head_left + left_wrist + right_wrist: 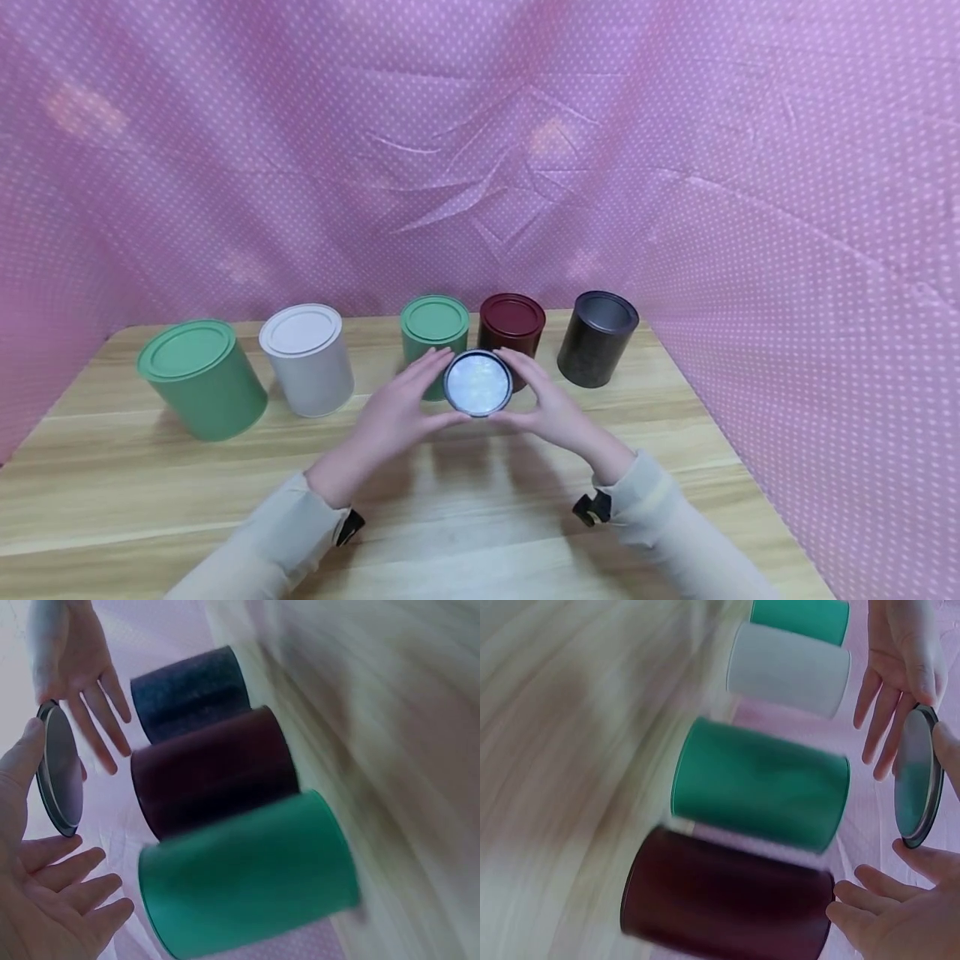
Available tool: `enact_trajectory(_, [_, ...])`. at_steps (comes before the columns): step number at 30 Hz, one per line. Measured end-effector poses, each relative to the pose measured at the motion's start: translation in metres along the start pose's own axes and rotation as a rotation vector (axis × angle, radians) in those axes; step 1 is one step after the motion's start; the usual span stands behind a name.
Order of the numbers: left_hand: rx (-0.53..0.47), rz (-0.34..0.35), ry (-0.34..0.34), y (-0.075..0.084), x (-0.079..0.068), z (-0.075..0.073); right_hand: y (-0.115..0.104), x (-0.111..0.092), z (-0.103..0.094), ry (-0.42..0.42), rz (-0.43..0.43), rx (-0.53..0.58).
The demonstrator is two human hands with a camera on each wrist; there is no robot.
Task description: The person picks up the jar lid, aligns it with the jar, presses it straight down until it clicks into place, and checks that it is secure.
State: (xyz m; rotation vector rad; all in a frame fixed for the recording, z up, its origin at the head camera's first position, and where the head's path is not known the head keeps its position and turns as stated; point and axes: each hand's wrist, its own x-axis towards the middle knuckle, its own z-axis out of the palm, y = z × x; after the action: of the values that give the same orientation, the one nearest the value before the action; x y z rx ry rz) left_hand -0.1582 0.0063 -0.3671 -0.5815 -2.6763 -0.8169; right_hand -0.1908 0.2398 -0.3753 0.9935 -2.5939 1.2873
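A round can lid [477, 383] with a dark rim and a shiny, pale face is held up between both hands, above the table. My left hand [401, 404] pinches its left edge between thumb and forefinger; the other fingers spread out in the left wrist view. On the opposite edge, my right hand [551, 412] grips in the same way, thumb below and forefinger above. Just behind the lid stand a green can [435, 333] and a dark red can [512, 321], both with lids on. To their right is a black can [588, 354], its inside visible from above.
On the left of the wooden table [465, 550] stand a larger green can [217, 392] and a white can [315, 379], both lidded. A pink dotted cloth [480, 150] hangs behind the cans and along the sides.
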Motion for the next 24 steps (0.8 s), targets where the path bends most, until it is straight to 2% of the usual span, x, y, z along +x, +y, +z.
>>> enact_trajectory(6, [-0.047, 0.011, -0.073, 0.019, 0.023, 0.013, 0.011, -0.011, -0.024, 0.072, -0.005, -0.092])
enact_trajectory(9, [-0.055, 0.023, -0.095, 0.026, 0.032, 0.019, 0.015, -0.016, -0.036, 0.077, 0.006, -0.09])
enact_trajectory(19, [-0.089, 0.067, -0.069, 0.046, 0.056, 0.036, 0.029, -0.025, -0.068, 0.077, 0.056, -0.094])
enact_trajectory(24, [-0.122, 0.08, -0.093, 0.057, 0.071, 0.042, 0.033, -0.029, -0.085, 0.094, 0.058, -0.124])
